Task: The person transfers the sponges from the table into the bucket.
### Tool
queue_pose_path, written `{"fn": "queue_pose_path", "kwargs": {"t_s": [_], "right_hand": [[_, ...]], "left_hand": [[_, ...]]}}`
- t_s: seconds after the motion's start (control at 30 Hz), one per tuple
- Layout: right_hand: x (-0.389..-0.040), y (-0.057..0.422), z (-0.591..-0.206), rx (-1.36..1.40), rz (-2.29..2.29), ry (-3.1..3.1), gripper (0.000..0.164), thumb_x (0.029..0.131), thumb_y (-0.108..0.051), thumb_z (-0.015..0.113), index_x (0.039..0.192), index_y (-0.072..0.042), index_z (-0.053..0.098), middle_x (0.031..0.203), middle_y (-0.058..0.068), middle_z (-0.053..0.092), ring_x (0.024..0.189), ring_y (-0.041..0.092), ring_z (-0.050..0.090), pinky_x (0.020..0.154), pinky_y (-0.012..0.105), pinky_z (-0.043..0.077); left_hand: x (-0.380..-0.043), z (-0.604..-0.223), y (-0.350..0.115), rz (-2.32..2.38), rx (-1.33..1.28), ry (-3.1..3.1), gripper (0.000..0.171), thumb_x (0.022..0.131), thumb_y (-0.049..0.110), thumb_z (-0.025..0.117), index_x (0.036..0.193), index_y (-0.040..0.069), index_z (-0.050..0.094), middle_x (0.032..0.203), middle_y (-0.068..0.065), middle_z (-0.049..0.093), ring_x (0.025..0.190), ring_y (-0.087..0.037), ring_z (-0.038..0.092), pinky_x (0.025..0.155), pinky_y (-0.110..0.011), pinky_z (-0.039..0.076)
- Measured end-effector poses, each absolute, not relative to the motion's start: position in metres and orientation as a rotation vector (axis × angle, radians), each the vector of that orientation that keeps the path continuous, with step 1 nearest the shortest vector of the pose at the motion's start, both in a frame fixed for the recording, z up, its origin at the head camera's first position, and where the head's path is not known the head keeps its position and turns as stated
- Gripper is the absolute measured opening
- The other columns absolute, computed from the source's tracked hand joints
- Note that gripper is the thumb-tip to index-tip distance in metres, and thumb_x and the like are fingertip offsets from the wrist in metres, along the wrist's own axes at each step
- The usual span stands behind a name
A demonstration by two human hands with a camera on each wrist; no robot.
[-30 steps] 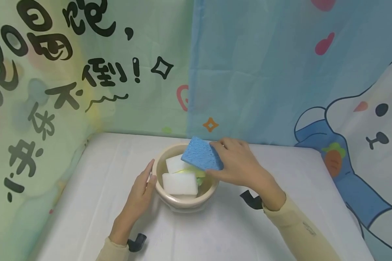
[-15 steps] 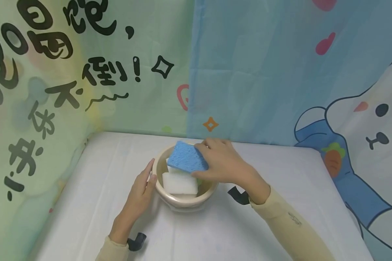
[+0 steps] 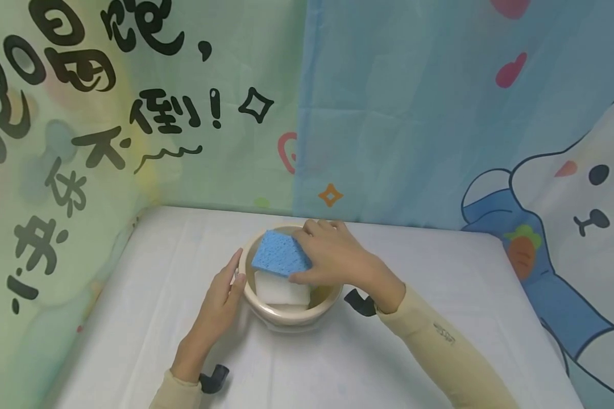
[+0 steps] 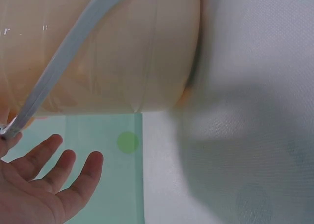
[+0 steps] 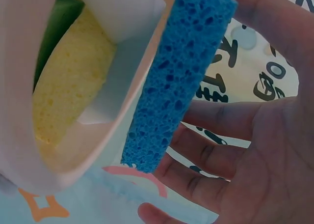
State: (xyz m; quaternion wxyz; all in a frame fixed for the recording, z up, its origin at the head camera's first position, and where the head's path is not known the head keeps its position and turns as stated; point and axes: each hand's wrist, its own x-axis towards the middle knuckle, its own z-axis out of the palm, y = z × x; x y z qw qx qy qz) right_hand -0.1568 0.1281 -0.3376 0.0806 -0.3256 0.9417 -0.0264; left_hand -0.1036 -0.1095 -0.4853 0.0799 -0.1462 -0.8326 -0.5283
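Note:
A blue sponge (image 3: 280, 253) is pinched along one side by my right hand (image 3: 335, 255), above the mouth of a cream bucket (image 3: 289, 318). The right wrist view shows the blue sponge (image 5: 179, 76) tilted over the rim, thumb and fingers on its edges. Inside the bucket lie a white block (image 3: 281, 289), a yellow sponge (image 5: 73, 81) and something green (image 5: 58, 30). At the bucket's left rim is my left hand (image 3: 220, 301), fingers mostly straight. Its spread fingers (image 4: 86, 180) show in the left wrist view beside the bucket's grey handle (image 4: 64, 57).
The bucket stands on a white-covered table (image 3: 414, 352). Behind and to the left hangs a printed cloth (image 3: 389, 142) with lettering and a cartoon animal (image 3: 593, 187). Dark straps (image 3: 215, 379) are at both wrists.
My right hand has carried the blue sponge left and slightly down over the bucket, covering the rear white block. My left hand stays at the rim.

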Motion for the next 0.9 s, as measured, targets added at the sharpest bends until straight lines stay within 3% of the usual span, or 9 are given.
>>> {"fn": "queue_pose_path", "kwargs": {"t_s": [0.23,0.9], "right_hand": [[-0.159,0.129,-0.344,-0.968,0.015,2.765,0.075,0.085,-0.060,0.070,0.136,-0.007,0.058,0.118,0.009,0.056,0.110,0.029,0.052,0.104,0.060,0.034],[-0.160,0.133,-0.352,-0.970,-0.003,2.776,0.081,0.086,-0.065,0.067,0.140,-0.006,0.055,0.126,0.011,0.056,0.116,0.031,0.050,0.105,0.061,0.033]], "left_hand": [[-0.105,-0.487,-0.110,-1.578,-0.445,-2.482,0.053,0.110,0.025,0.040,0.158,0.005,0.027,0.156,-0.017,0.036,0.141,-0.037,0.037,0.100,-0.056,0.046],[-0.105,-0.486,-0.109,-1.570,-0.436,-2.473,0.053,0.109,0.023,0.041,0.157,0.003,0.030,0.155,-0.019,0.038,0.140,-0.038,0.038,0.100,-0.056,0.046]]}}
